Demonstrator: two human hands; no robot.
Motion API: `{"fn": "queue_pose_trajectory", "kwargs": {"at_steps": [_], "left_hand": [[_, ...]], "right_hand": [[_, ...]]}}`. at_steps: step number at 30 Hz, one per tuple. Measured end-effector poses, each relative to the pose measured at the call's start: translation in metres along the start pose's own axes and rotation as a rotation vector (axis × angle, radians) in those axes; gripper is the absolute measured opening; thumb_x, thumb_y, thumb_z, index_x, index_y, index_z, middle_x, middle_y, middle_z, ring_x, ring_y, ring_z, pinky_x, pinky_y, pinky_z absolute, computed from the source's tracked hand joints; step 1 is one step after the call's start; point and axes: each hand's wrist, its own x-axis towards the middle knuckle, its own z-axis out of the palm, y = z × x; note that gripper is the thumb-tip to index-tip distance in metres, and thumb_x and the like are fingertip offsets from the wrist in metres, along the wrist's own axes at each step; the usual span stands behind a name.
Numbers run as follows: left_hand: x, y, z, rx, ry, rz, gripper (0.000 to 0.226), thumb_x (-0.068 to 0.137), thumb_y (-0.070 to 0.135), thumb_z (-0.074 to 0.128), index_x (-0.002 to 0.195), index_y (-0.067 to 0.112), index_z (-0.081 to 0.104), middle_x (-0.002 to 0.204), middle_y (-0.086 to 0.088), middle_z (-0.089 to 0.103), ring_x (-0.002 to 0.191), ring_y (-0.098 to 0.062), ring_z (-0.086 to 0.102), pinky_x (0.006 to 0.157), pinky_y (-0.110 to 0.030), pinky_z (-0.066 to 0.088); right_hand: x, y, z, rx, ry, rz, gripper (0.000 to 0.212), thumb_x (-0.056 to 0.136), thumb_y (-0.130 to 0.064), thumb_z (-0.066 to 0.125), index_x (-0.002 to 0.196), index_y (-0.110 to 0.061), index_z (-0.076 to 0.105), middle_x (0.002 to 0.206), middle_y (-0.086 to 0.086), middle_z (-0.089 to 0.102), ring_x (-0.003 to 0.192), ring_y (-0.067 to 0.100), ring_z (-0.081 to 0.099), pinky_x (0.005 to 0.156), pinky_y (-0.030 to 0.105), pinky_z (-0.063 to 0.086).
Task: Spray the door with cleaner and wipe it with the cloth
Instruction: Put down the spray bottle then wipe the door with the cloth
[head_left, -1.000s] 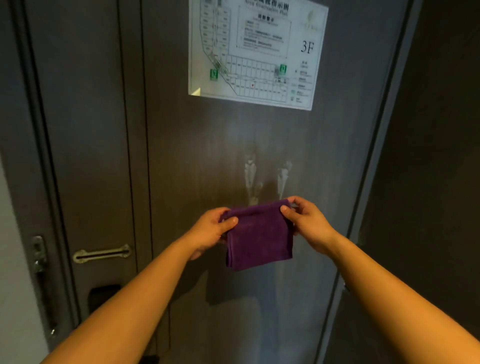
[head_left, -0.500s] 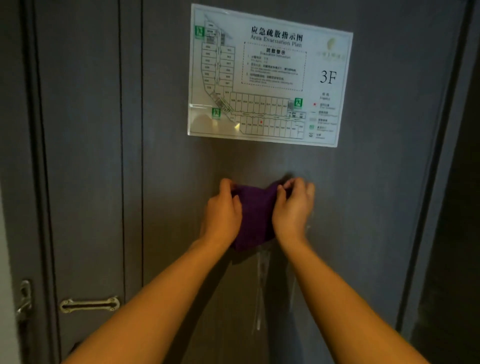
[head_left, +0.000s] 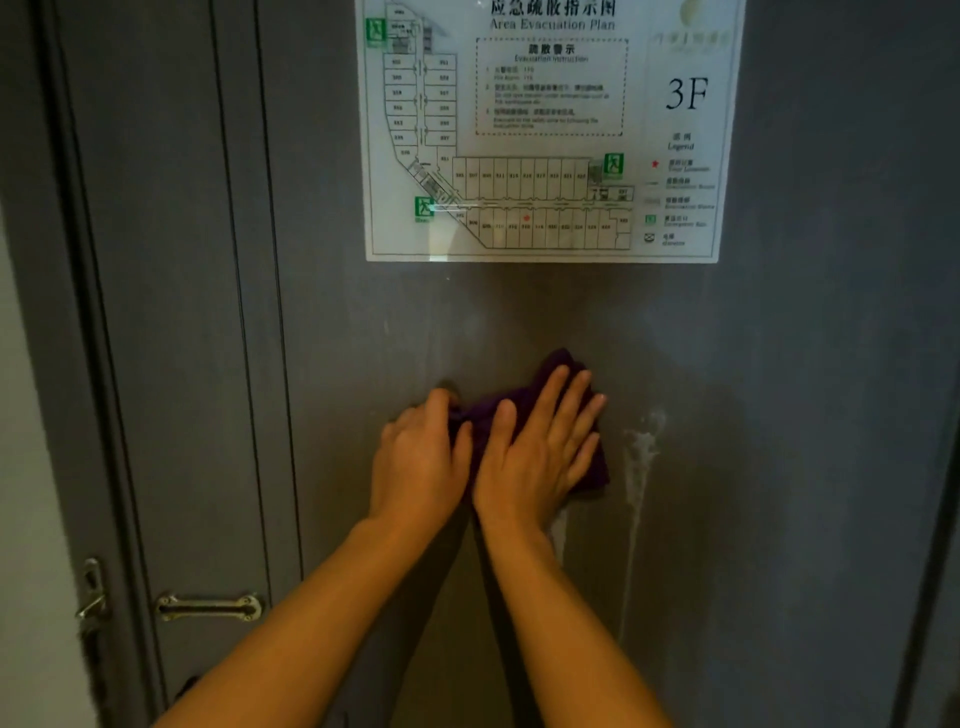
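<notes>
A dark grey door (head_left: 779, 364) fills the view. A purple cloth (head_left: 524, 400) is pressed flat against it below the evacuation plan. My right hand (head_left: 535, 452) lies spread on the cloth, fingers pointing up and right. My left hand (head_left: 421, 462) rests on the cloth's left edge, fingers curled over it. A white streak of foamy cleaner (head_left: 641, 452) runs down the door just right of the cloth. Most of the cloth is hidden under my hands. No spray bottle is in view.
A laminated evacuation plan marked 3F (head_left: 545, 130) hangs on the door above my hands. A metal latch plate (head_left: 208, 607) and a lock lever (head_left: 93, 597) sit low on the left by the door frame (head_left: 78, 312). A pale wall (head_left: 26, 467) borders the far left.
My hands lifted the cloth from hanging between my fingers, pressed it onto the door, then slid it down and right. My right hand spread flat over it. The view moved closer.
</notes>
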Motion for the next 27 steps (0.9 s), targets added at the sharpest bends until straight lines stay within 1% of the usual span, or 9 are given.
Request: {"fn": "queue_pose_trajectory", "kwargs": {"at_steps": [2, 6, 9, 11, 14, 17, 20, 24, 27], "left_hand": [[0.000, -0.012, -0.006, 0.058, 0.004, 0.031, 0.028, 0.089, 0.031, 0.066, 0.111, 0.017, 0.056, 0.100, -0.009, 0.064, 0.094, -0.029, 0.058, 0.077, -0.042, 0.049], [-0.001, -0.036, -0.015, 0.028, 0.049, 0.081, 0.049, 0.082, 0.034, 0.065, 0.126, 0.014, 0.058, 0.131, -0.011, 0.054, 0.123, -0.029, 0.048, 0.096, -0.041, 0.038], [0.000, -0.045, -0.016, 0.035, 0.054, 0.135, 0.058, 0.085, 0.025, 0.060, 0.141, 0.015, 0.050, 0.155, -0.013, 0.040, 0.146, -0.029, 0.032, 0.113, -0.046, 0.026], [0.001, -0.052, -0.013, 0.069, 0.025, 0.141, 0.061, 0.089, 0.025, 0.054, 0.149, 0.016, 0.041, 0.164, -0.011, 0.029, 0.154, -0.025, 0.018, 0.119, -0.047, 0.018], [-0.007, -0.067, -0.009, 0.129, -0.025, 0.143, 0.063, 0.095, 0.033, 0.045, 0.155, 0.018, 0.031, 0.168, -0.007, 0.019, 0.157, -0.016, 0.001, 0.126, -0.041, 0.002], [-0.025, -0.078, -0.002, 0.187, -0.048, 0.179, 0.067, 0.094, 0.035, 0.046, 0.156, 0.017, 0.029, 0.168, -0.007, 0.017, 0.157, -0.019, 0.001, 0.127, -0.038, -0.004], [-0.038, -0.084, 0.005, 0.228, -0.044, 0.204, 0.069, 0.092, 0.035, 0.047, 0.156, 0.017, 0.030, 0.167, -0.008, 0.019, 0.157, -0.021, 0.003, 0.126, -0.043, 0.000], [-0.040, -0.085, 0.013, 0.276, -0.037, 0.182, 0.070, 0.092, 0.037, 0.046, 0.156, 0.017, 0.029, 0.167, -0.008, 0.019, 0.157, -0.019, -0.002, 0.125, -0.046, -0.002], [-0.041, -0.085, 0.020, 0.335, -0.040, 0.177, 0.073, 0.092, 0.039, 0.043, 0.158, 0.016, 0.024, 0.167, -0.007, 0.016, 0.157, -0.019, -0.006, 0.125, -0.048, -0.005]], "right_hand": [[0.004, 0.003, 0.001, -0.067, -0.010, -0.056, 0.074, 0.100, -0.062, 0.021, 0.163, -0.028, 0.002, 0.171, -0.002, -0.005, 0.159, 0.028, -0.004, 0.125, 0.055, 0.008], [0.004, 0.007, 0.006, -0.185, -0.022, -0.166, 0.077, 0.096, -0.070, 0.025, 0.162, -0.037, 0.003, 0.171, -0.003, -0.005, 0.159, 0.030, -0.003, 0.123, 0.058, 0.008], [0.002, 0.016, 0.011, -0.259, -0.019, -0.254, 0.082, 0.094, -0.071, 0.036, 0.162, -0.037, 0.006, 0.170, -0.005, -0.006, 0.159, 0.028, -0.001, 0.123, 0.059, 0.006], [-0.001, 0.022, 0.012, -0.289, -0.017, -0.288, 0.083, 0.093, -0.071, 0.038, 0.162, -0.037, 0.004, 0.170, -0.005, -0.005, 0.159, 0.026, -0.004, 0.123, 0.059, 0.004], [-0.005, 0.033, 0.012, -0.331, -0.018, -0.348, 0.084, 0.095, -0.069, 0.038, 0.161, -0.036, -0.002, 0.170, -0.006, -0.006, 0.158, 0.024, -0.007, 0.123, 0.060, 0.003], [-0.010, 0.049, 0.013, -0.382, -0.001, -0.401, 0.082, 0.097, -0.065, 0.037, 0.160, -0.034, -0.005, 0.170, -0.005, -0.005, 0.158, 0.022, -0.004, 0.124, 0.057, 0.003], [-0.013, 0.069, 0.012, -0.412, 0.024, -0.464, 0.075, 0.100, -0.055, 0.038, 0.161, -0.027, 0.005, 0.169, -0.003, 0.003, 0.157, 0.017, -0.004, 0.125, 0.054, 0.007], [-0.009, 0.097, 0.004, -0.367, 0.065, -0.498, 0.066, 0.102, -0.038, 0.041, 0.160, -0.019, 0.016, 0.166, -0.002, 0.015, 0.157, 0.009, -0.009, 0.126, 0.040, 0.004], [-0.005, 0.114, -0.006, -0.266, 0.043, -0.500, 0.058, 0.102, -0.028, 0.041, 0.157, -0.013, 0.031, 0.165, 0.002, 0.022, 0.158, 0.008, -0.002, 0.124, 0.037, 0.013]]}}
